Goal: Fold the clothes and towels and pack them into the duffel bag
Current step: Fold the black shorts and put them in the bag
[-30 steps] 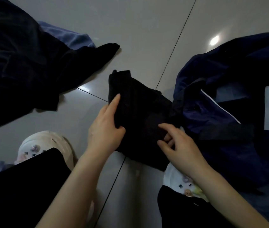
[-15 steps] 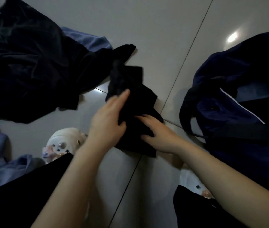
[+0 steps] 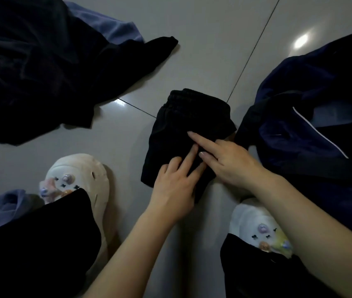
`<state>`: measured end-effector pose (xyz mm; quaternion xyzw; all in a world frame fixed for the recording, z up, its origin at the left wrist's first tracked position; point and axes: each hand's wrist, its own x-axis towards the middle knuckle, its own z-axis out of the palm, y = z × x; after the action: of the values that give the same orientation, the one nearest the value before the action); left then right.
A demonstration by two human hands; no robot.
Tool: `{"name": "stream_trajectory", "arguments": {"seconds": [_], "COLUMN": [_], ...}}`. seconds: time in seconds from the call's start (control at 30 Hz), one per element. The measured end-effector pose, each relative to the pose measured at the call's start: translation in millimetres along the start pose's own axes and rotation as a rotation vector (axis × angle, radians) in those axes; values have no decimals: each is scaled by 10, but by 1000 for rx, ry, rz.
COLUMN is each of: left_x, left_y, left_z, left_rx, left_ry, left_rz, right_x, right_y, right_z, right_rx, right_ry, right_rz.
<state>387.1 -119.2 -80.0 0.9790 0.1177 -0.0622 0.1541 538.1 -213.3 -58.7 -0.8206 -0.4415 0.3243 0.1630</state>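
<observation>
Shorts (image 3: 183, 127), black, apparently elastic-waisted, folded small on the floor tiles (image 3: 203, 50) beside the duffel bag (image 3: 312, 117), handy for packing. Left hand (image 3: 174, 186) and right hand (image 3: 226, 161) lie flat, fingers extended, pressing the fold down, gripping nothing. Unfolded clothes (image 3: 42, 67) wait nearby.

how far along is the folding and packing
Done: small black garment looks folded on the grey tiled floor. In hand: left hand and right hand press it flat. Left: it isn't in the navy duffel bag; a dark heap with blue cloth lies unfolded.
</observation>
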Motion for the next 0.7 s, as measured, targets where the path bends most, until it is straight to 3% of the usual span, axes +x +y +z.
{"name": "stream_trajectory", "arguments": {"seconds": [0.1,0.17,0.23,0.33,0.43,0.57,0.7], "left_x": [-198,-179,-27,255,377,426,363], "left_y": [-46,-113,-253,-438,-517,-468,-374], "left_z": [-88,-240,-316,-373,-391,-408,-352], "left_rx": [-343,-651,-657,-803,-925,-1288,-1356], "left_ry": [126,299,404,160,-10,-49,-18], "left_rz": [51,-147,-410,-683,-679,-635,-537], "right_x": [45,47,47,67,59,-25,-101], "right_y": [9,9,-12,-65,-121,-148,-165], "right_z": [-15,9,32,51,95,97,43], "right_rx": [-51,-81,-91,-94,-254,-253,-142], "right_ry": [-125,-164,-180,-180,-140,-81,-98], "right_rz": [49,76,98,156,177,250,288]}}
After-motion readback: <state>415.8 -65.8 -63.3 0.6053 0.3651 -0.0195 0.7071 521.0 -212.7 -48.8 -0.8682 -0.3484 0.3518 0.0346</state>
